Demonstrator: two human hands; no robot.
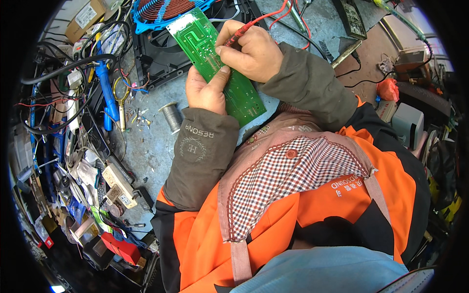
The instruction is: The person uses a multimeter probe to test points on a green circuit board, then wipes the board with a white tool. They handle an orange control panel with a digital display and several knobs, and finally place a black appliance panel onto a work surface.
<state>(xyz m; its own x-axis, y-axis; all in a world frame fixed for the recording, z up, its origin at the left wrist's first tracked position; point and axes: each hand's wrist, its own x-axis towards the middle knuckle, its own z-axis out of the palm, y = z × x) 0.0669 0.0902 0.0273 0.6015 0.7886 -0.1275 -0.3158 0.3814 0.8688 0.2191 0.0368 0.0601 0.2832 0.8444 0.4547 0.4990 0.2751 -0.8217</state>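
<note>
A long green circuit board point(239, 100) is held tilted above the bench, its soldered side facing up. My left hand point(207, 92) grips its left edge, thumb pressed on the face and the other fingers out of sight underneath. In my right hand point(259, 54) is a red test probe point(239, 34), pinched between thumb and fingers, with a red lead running off to the upper right. The probe's tip is hidden by my fingers, close to a row of solder points, so contact with the board cannot be made out.
Behind the board lie a black fan frame point(161, 61) and a blue-rimmed copper coil point(166, 12). A solder wire spool point(171, 117) stands left of my sleeve. Tangled cables, a blue tool point(104, 80) and a power strip point(118, 184) crowd the left side. A dark metal block point(351, 17) sits upper right.
</note>
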